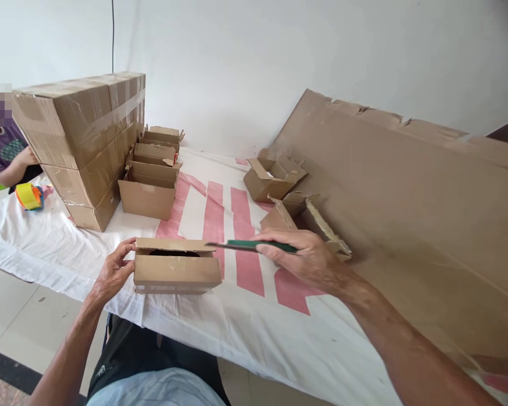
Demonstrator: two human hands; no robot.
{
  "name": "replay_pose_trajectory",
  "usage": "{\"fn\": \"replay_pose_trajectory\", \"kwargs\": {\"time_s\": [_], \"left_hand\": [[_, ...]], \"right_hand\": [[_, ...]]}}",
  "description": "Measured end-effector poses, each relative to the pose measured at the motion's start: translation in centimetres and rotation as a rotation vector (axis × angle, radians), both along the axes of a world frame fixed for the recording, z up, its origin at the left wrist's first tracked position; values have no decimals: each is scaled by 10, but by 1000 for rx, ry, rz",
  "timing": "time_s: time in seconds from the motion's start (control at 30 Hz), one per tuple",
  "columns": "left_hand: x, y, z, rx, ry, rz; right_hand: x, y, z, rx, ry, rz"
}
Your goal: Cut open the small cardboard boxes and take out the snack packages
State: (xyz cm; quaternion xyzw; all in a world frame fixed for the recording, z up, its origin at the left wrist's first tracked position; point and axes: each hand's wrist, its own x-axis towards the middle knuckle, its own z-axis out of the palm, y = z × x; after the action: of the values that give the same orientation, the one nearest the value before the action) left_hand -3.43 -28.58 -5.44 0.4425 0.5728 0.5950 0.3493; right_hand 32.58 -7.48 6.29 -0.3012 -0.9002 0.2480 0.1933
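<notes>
A small cardboard box (178, 272) lies near the table's front edge, with a dark gap showing under its partly raised top flap. At the box's left end, my left hand (112, 273) grips it, thumb at the front and fingers on the upper corner. My right hand (307, 259) is closed around a green box cutter (249, 246), whose blade points left. The blade tip appears over the right end of the flap; whether it touches the cardboard I cannot tell.
Large taped cartons (88, 129) are stacked at left, beside open boxes (148, 194). More open boxes (265, 183) stand right of centre, by a leaning cardboard sheet (406, 208). Tape rolls (29, 196) lie far left, near a person in purple (8, 149). A white-and-red cloth (211, 316) covers the table.
</notes>
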Motion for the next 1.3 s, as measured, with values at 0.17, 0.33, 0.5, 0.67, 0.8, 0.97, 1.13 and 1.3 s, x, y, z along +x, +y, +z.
{"fn": "replay_pose_trajectory", "kwargs": {"time_s": [0.17, 0.33, 0.5, 0.67, 0.8, 0.97, 1.13, 1.3], "left_hand": [[-9, 0, 3, 0, 69, -42], [-17, -1, 18, -44, 231, -136], [-23, 1, 31, -90, 318, -260], [-25, 5, 37, -160, 407, -315], [-27, 10, 43, -193, 484, -329], [-30, 12, 50, -222, 527, -324], [-40, 20, 33, -207, 531, -206], [-45, 33, 18, -184, 580, -148]], "right_hand": [[16, 3, -94, -37, 250, -320], [17, 2, -197, 81, 126, -492], [17, -3, -236, 182, -29, -545], [11, -8, -241, 193, -9, -593], [-7, -16, -214, 158, 235, -566], [-47, -31, -139, -22, 372, -179], [-72, -22, -92, -164, 122, 183], [-70, -12, -83, -206, 71, 231]]}}
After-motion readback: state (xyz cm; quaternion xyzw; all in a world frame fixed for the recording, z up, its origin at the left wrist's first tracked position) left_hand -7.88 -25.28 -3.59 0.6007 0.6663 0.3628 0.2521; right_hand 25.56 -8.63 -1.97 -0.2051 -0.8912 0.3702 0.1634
